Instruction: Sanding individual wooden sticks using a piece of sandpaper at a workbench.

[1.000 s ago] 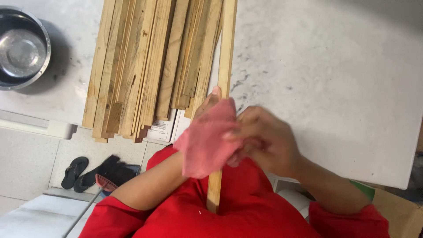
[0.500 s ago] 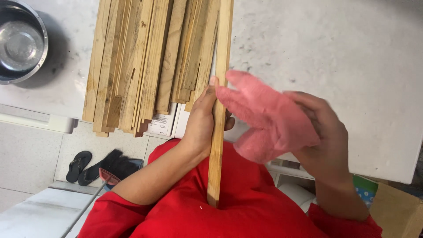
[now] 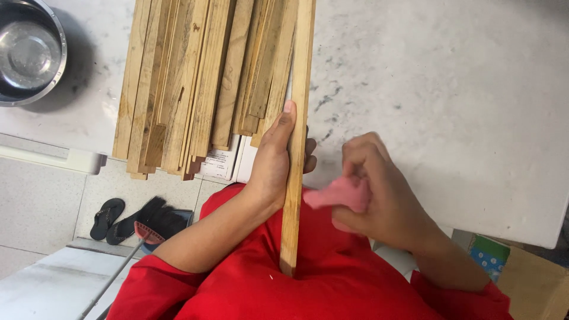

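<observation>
Wooden strip (image 3: 296, 148): long, thin and stiff, probably light; it runs from the table (image 3: 444, 89) down to the red-clad lap. The left hand (image 3: 274, 163) clasps it mid-length, a sound holding place, fingers (image 3: 309, 155) wrapped round it. Just right of those fingers, the right hand (image 3: 379, 189) pinches a soft, limp pink cloth (image 3: 338, 194) touching the strip. Left of the fingers lies a stack of strips (image 3: 195, 83); farther left, a steel bowl (image 3: 26, 53).

White marble table (image 3: 450, 89) carries stacked wooden slats (image 3: 201, 83) and steel bowl (image 3: 26, 53)
</observation>
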